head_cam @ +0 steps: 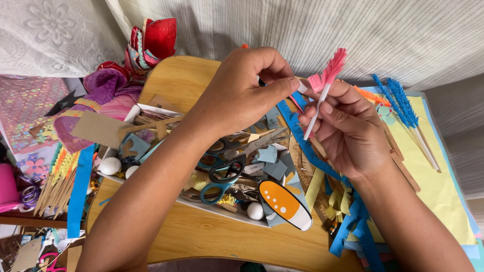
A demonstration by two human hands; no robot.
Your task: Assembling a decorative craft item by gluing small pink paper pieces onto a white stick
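Wrapping is in hand above the far middle of the wooden surface (201, 236): both hands work on one white stick (316, 113) topped with pink fringe (330, 70).

1. Surface: round-edged wood, crowded at its middle and right. A stack of yellow and blue paper sheets (438, 181) lies at the right edge, with two finished blue-fringed sticks (403, 103) on it.
2. Tray (151, 108): a white, shallow box across the middle. It holds blue-handled scissors (222, 176), grey-blue paper offcuts, brown card strips and small white balls (110, 165). An orange oval cutout with white dots (283, 203) lies over its near right corner.
3. Blue fringe strip (302, 136): runs from below the hands to the near right edge.
4. Left hand (242, 93): thumb and forefinger pinched shut on the loose end of the pink fringe, just beside the stick's top.
5. Right hand (348, 131): fingers closed round the stick's shaft, holding it tilted, fringe end up.

Progress, as a judgement: the pink fringe covers only the stick's upper end. Most of the shaft shows bare white, so the wrap looks early compared with the blue sticks.
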